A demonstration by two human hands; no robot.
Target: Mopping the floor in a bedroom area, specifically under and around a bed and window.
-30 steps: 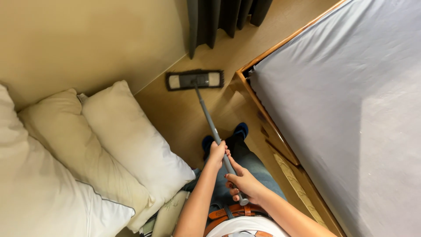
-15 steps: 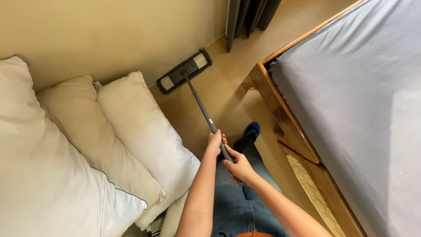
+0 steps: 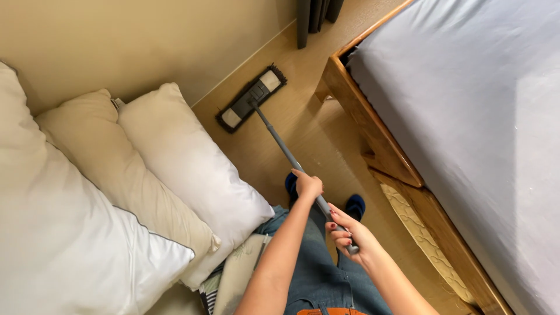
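both hands [image 3: 308,185] [image 3: 348,232] grip the grey mop [image 3: 274,134] (white pillows [image 3: 192,169] beside).

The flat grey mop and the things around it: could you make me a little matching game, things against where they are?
Things:
1. flat grey mop head
2. white pillows
3. grey mattress
4. left hand

Places:
A. in the wooden bed frame
B. higher on the mop's grey pole
C. stacked along the wall
D. on the floor by the wall

Pairs: 1-D, 2-C, 3-A, 4-B

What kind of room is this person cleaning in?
Most likely a bedroom: a wooden bed frame with a grey mattress fills the right side, pillows are piled along the wall, and dark curtains hang at the far end.
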